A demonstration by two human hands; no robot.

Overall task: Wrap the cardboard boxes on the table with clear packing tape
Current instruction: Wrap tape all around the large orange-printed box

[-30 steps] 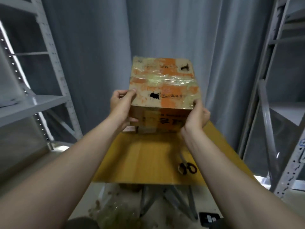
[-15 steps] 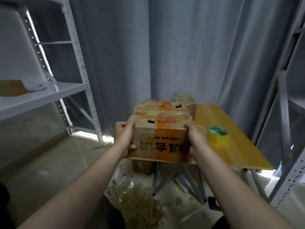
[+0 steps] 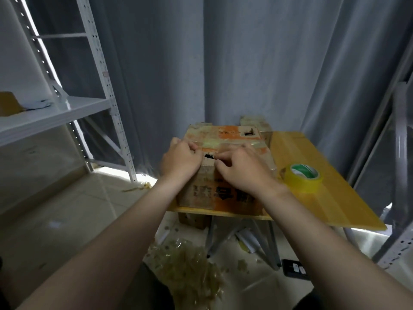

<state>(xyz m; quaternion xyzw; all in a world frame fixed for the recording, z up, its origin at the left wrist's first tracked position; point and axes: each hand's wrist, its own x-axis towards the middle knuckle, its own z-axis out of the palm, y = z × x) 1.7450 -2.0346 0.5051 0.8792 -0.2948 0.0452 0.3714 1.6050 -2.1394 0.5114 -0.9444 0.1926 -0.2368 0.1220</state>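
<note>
A worn cardboard box (image 3: 223,195) with orange patches and glossy clear tape stands on the near left corner of the yellow wooden table (image 3: 317,209). My left hand (image 3: 181,161) and my right hand (image 3: 242,170) lie on its top front edge, fingers curled, fingertips at a dark hole in the top. They seem to pinch the box's taped surface there; the exact hold is hidden. A roll of yellowish packing tape (image 3: 301,177) with a green core lies on the table just right of the box.
More cardboard boxes (image 3: 257,123) stand behind this one against the grey curtain. White metal shelving (image 3: 67,108) is at the left, another rack (image 3: 400,153) at the right. Crumpled used tape (image 3: 190,271) and a dark phone-like object (image 3: 293,267) lie on the floor.
The box came down from in front of me onto the table's near corner. Both hands left its sides and moved onto its top front edge.
</note>
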